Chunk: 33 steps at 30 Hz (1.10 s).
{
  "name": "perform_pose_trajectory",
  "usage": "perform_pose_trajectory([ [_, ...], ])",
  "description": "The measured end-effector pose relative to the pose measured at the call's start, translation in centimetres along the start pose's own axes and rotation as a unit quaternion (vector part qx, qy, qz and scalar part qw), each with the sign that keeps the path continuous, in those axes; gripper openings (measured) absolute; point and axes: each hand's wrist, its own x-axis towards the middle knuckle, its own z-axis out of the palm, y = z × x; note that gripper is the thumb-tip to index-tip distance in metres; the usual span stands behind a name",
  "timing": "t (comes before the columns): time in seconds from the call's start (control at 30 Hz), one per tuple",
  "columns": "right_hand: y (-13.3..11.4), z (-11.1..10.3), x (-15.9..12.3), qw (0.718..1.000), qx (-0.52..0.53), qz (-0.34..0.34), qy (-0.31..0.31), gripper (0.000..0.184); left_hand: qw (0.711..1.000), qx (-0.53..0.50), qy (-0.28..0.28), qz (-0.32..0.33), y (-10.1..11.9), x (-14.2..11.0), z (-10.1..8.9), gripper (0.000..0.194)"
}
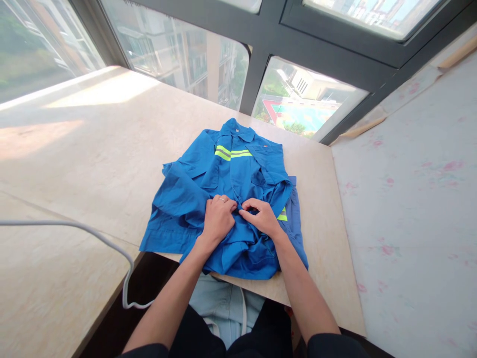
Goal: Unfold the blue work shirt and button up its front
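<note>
A blue work jacket (223, 171) with yellow-green reflective strips lies front up on the ledge, its collar toward the window. My left hand (219, 215), a ring on one finger, is closed on the jacket's front opening near its lower middle. Just to the right, my right hand (261, 216) pinches the same front edge between thumb and forefinger. The fingertips of both hands nearly meet there; whether a button or other fastener is between them is too small to tell. Fabric bunches below my hands, along the ledge's front edge.
Under the jacket's right side lies another blue folded garment (297, 223). A pale stone-look ledge (93, 164) carries both. Grey window frames (257, 54) rise behind, and a flower-patterned wall (402, 209) stands at right. A white cable (93, 232) crosses the left side.
</note>
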Motion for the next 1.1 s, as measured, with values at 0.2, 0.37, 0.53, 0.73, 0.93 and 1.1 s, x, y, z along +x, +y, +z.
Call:
perform_pose_trajectory([
  [0.2, 0.2, 0.0, 0.4, 1.0, -0.014, 0.014, -0.002, 0.008, 0.998, -0.053, -0.02, -0.015, -0.4, 0.5, -0.2, 0.025],
  [0.37, 0.5, -1.2, 0.7, 0.995, 0.043, 0.059, -0.073, 0.019, 0.996, -0.08, -0.041, -0.001, -0.9, 0.9, -0.3, 0.024],
  [0.53, 0.9, -1.7, 0.8, 0.991, 0.063, 0.067, -0.095, 0.025, 0.994, -0.102, -0.048, 0.008, -1.4, 1.1, -0.2, 0.027],
  [0.73, 1.0, -0.8, 0.8, 0.998, 0.006, 0.012, -0.054, 0.015, 0.99, -0.131, -0.055, -0.004, -1.8, 1.6, 0.1, 0.026],
  [0.93, 0.6, -0.2, 1.0, 0.999, 0.003, 0.026, -0.02, 0.015, 0.987, -0.148, -0.06, 0.004, -2.0, 1.8, -0.1, 0.025],
  [1.1, 0.7, -0.1, 1.5, 0.993, 0.059, 0.096, 0.023, 0.022, 0.977, -0.212, -0.017, 0.005, -1.9, 1.1, -0.1, 0.023],
])
